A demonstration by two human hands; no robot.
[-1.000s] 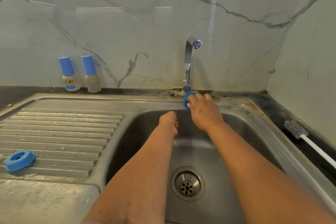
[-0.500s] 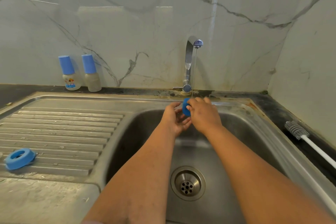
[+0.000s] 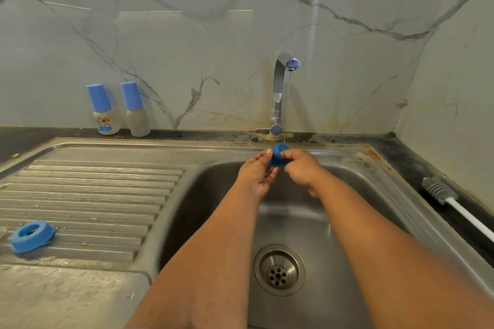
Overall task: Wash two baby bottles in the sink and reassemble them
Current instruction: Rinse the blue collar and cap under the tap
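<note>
I'm rinsing the blue collar ring point(image 3: 278, 157) under the tap's point(image 3: 280, 93) thin stream, both hands' fingers pinching it, left hand point(image 3: 258, 175), right hand point(image 3: 303, 168); next I'd turn it to wet every side.

Steel drainboard point(image 3: 88, 195): blue ring point(image 3: 32, 235). Dark counter point(image 3: 66, 133): two capped bottles point(image 3: 103, 109) point(image 3: 135, 109); brush point(image 3: 441, 192) right.

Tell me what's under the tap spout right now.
A thin stream of water falls from the tap spout onto a blue bottle ring, held between the left hand and right hand above the sink basin. The fingers cover the ring's lower part.
</note>
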